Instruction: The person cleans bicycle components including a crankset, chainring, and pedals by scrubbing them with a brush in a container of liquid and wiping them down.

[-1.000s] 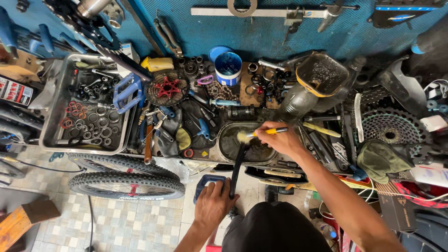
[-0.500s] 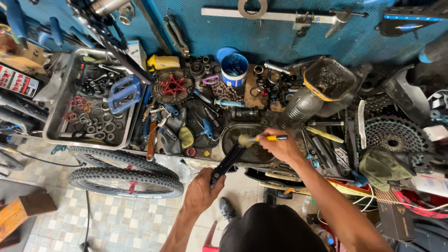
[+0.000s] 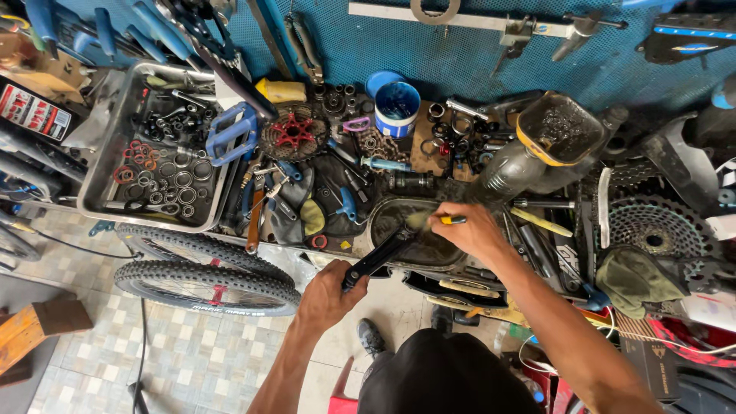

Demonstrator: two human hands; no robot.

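My left hand [image 3: 327, 295] grips the near end of a black bicycle crank arm [image 3: 381, 255], which slants up to the right over a dark oval basin [image 3: 387, 215] on the cluttered bench. My right hand [image 3: 471, 230] holds a small brush with a yellow handle [image 3: 451, 220]; its pale bristles [image 3: 418, 221] rest on the far end of the crank arm above the basin.
A metal tray [image 3: 103, 165] of rings and small parts sits at the left. A red cassette [image 3: 294, 132], blue pedal [image 3: 230, 132], blue cup [image 3: 397, 109], plastic bottle [image 3: 506, 172] and large cog set [image 3: 652, 230] crowd the bench. A knobbly wheel [image 3: 203, 285] leans below.
My left hand has swung the crank arm from upright to a slant and shifted left up its lower end. The brush has stayed on the arm's far end. The view has drifted slightly.
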